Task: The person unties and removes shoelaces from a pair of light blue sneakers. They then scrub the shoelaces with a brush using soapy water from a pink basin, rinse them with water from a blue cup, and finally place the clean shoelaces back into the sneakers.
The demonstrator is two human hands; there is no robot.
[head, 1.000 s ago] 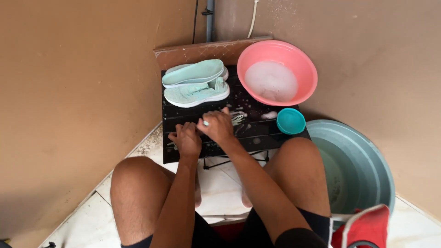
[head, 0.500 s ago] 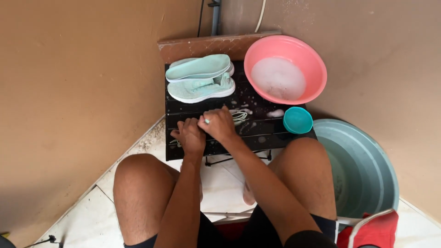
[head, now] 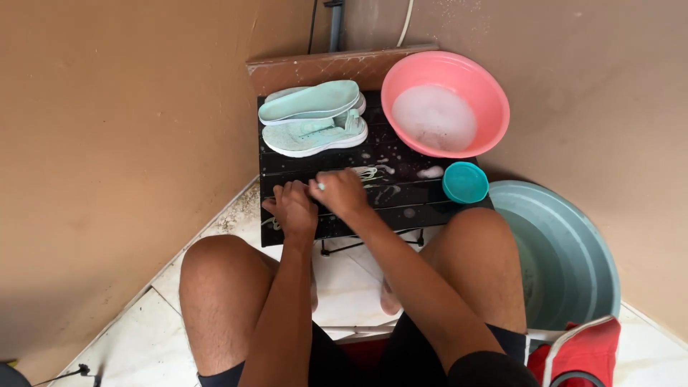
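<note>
1. Left hand (head: 294, 209) presses closed on a pale wet shoelace (head: 369, 173) at the black slatted table's (head: 430, 208) front edge.
2. Right hand (head: 342, 193) pinches it.
3. Suds could let it slip off.

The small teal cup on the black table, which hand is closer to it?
Right. The right hand lies left of the teal cup; the left hand sits farther beyond.

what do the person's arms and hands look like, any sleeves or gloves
Both arms are bare from the hands up as far as the view shows: no sleeves and no gloves. The left hand and right hand are bare too, with no watch or bracelet at the wrists. The right hand wears what looks like a small ring.
</note>
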